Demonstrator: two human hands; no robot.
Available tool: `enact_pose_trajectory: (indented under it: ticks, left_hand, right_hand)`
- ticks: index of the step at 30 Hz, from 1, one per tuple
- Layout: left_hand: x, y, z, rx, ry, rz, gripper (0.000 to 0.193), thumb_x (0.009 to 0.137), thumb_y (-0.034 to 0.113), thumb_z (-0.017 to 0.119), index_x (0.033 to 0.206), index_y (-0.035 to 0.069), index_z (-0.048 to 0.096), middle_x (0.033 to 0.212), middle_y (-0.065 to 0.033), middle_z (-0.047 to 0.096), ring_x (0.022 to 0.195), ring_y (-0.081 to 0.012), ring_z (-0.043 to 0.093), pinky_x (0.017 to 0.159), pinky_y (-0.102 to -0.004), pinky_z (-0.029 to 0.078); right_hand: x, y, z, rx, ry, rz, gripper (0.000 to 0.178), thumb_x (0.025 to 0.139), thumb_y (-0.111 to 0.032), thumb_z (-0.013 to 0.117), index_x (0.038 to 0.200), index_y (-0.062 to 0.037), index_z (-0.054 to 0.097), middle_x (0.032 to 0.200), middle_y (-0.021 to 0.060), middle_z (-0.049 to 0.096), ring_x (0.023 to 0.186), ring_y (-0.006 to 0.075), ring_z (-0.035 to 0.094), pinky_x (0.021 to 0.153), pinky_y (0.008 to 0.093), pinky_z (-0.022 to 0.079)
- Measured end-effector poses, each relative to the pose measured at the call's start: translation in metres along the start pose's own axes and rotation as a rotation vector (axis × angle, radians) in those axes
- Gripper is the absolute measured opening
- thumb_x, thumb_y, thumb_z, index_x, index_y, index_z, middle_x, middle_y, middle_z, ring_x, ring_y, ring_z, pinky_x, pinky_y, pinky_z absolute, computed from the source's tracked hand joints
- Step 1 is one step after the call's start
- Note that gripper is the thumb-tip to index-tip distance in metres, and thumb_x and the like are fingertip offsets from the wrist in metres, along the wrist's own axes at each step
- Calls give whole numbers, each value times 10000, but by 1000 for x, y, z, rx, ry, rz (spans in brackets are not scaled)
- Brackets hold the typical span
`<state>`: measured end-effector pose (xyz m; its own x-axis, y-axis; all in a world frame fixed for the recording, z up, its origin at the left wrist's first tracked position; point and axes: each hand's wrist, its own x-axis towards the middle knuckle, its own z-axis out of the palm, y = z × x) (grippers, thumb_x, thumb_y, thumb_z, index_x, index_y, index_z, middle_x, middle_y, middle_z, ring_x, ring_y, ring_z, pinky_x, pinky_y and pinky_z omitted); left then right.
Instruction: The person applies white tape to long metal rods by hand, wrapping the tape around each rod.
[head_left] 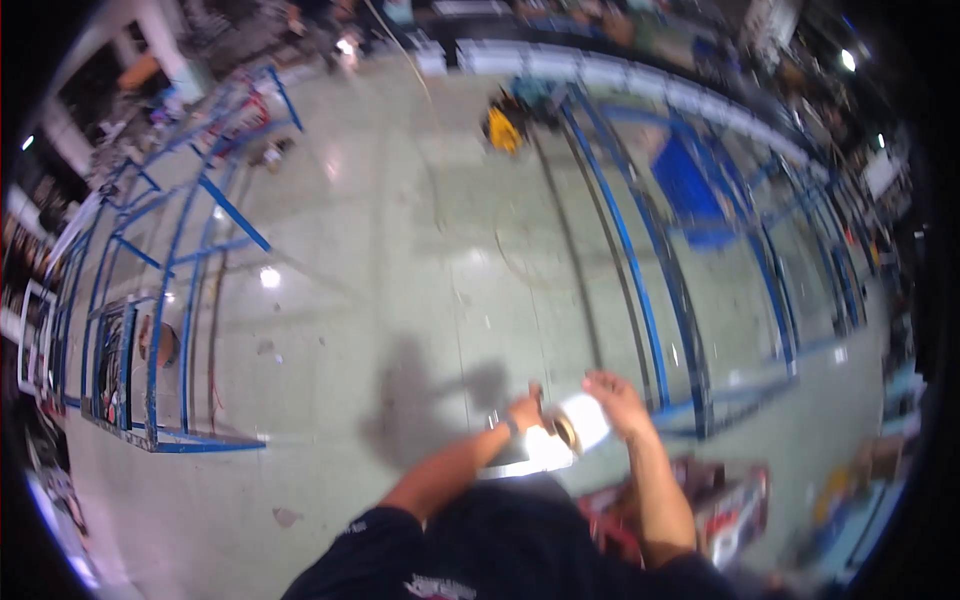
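We are standing over a pale green workshop floor beside blue metal frames. Our right hand and left hand are gripping a blurry white roll with a tan core, held waist-high between them.

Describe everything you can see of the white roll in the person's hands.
The white roll looks like a roll of tape or paper, blurred, with a tan core end facing the left hand. It is tilted, held above the pale floor, in front of the body. The right hand grips its upper side; the left touches its core end.
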<state>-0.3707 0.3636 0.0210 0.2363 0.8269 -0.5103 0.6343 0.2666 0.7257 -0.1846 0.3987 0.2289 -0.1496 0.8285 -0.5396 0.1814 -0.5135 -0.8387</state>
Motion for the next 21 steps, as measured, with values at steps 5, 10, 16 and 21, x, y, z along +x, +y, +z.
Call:
enact_pose_trajectory:
  ticks: [5, 10, 16, 21]
  left_hand:
    - [22, 5, -14, -104, -104, 131, 761, 657, 432, 957, 1243, 50, 656, 914, -161, 730, 870, -260, 720, 805, -403, 574]
    - [26, 13, -3, -30, -263, 157, 772, 711, 416, 948, 1301, 20, 646, 1059, -188, 739, 1007, -259, 698, 894, -367, 542]
    - [41, -16, 13, -214, -391, 195, 674, 706, 299, 926, 1265, 18, 676, 1079, -191, 748, 995, -257, 715, 849, -373, 553]
    - [55, 19, 16, -273, -531, 56, 586, 760, 110, 895, 1279, 34, 633, 1165, -95, 708, 1080, -194, 649, 930, -366, 529]
  right_hand:
    - [-83, 77, -33, -92, 90, 99, 658, 915, -219, 839, 1430, 70, 551, 994, 104, 749, 871, 131, 689, 741, 283, 547]
    - [-110, 166, -60, -102, 113, 216, 722, 899, -215, 853, 1466, 68, 507, 885, 77, 713, 793, 124, 656, 718, 270, 518]
    - [-72, 260, -66, -197, 62, 176, 756, 854, -295, 872, 1442, 37, 531, 857, 130, 714, 777, 186, 668, 713, 341, 526]
    - [-15, 355, -81, 86, -78, 123, 819, 882, -188, 839, 1560, 3, 420, 1421, 205, 582, 1314, 283, 557, 1126, 374, 424]
